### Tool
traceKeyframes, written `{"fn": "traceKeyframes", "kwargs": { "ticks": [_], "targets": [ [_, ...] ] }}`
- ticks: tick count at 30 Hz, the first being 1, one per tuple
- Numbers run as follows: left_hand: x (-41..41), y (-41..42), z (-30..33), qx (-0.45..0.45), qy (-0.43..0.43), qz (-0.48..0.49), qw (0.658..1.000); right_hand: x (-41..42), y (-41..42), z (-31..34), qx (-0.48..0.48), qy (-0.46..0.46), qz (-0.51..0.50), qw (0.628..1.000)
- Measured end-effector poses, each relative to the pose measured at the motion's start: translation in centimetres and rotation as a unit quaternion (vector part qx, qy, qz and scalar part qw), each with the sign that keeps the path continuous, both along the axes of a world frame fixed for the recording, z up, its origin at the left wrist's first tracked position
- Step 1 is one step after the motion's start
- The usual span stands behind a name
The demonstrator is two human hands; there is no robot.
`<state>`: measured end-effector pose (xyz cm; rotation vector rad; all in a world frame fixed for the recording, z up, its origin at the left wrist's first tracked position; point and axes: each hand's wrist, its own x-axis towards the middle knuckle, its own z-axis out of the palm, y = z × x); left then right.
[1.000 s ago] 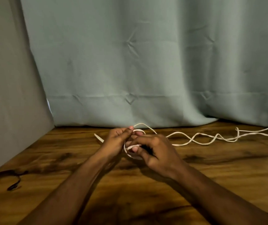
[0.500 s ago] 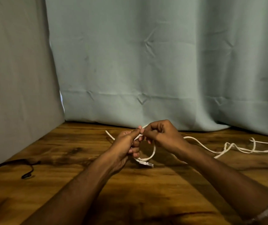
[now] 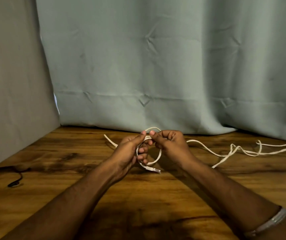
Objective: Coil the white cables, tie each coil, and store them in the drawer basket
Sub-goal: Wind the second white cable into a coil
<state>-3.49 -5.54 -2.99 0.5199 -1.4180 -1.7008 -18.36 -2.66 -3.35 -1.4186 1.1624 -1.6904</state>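
Both hands — left, right — pinch the white cable coil.

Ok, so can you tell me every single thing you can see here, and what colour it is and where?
long thin white cable: one, white, looped between the hands and trailing off right across the table
clear plug on the cable's end: one, see-through, hanging just under the loop
thin black cord: one, black, far left on the table
brown wooden table: one, brown, under everything
pale green cloth curtain: one, green, behind the table
grey wall panel: one, grey, on the left
silver bracelet: one, silver, on the right wrist
left hand: one, grips the coiled loops
right hand: one, pinches the cable at the top of the loop
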Motion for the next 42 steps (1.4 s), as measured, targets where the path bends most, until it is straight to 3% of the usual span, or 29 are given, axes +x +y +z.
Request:
{"fn": "traceKeyframes", "kwargs": {
  "ticks": [6,11,15,17,21,25,28,30,35,39,42],
  "targets": [
    [0.5,-0.3,0.6,0.091,0.006,-0.066,0.994,0.2,0.2,0.0,-0.012,-0.01,0.0,1.0],
    [0.9,-1.5,0.4,0.058,0.004,-0.015,0.998,0.5,0.5,-0.4,-0.03,0.11,-0.005,0.993],
    [2.1,-2.6,1.6,0.09,0.097,0.041,0.99,0.1,0.6,-0.6,-0.032,0.209,-0.058,0.976],
    [3.3,-3.3,2.3,0.091,0.148,0.105,0.979,-0.4,1.1,-0.1,-0.053,0.296,-0.082,0.95],
    [5.0,-4.5,2.5,0.074,0.181,0.202,0.96,-0.7,1.7,0.8,-0.102,0.493,-0.103,0.858],
    [5.0,-4.4,2.2,0.089,0.184,0.17,0.964,-0.8,2.2,1.3,-0.154,0.597,-0.104,0.781],
    [4.5,-3.9,2.1,0.061,0.145,0.14,0.978,-0.9,2.3,1.4,-0.175,0.619,-0.107,0.758],
    [3.6,-3.3,1.9,0.053,0.118,0.116,0.985,-0.7,2.3,1.4,-0.191,0.611,-0.098,0.762],
    [1.6,-1.7,1.3,0.054,0.08,0.101,0.99,-0.5,2.1,1.3,-0.205,0.544,-0.056,0.811],
    [1.3,-0.8,0.8,0.037,0.06,0.079,0.994,-0.3,2.2,1.3,-0.183,0.431,-0.019,0.883],
    [0.7,0.5,0.6,0.009,-0.006,0.025,1.0,0.0,2.0,1.2,-0.187,0.399,-0.077,0.895]
  ]
}}
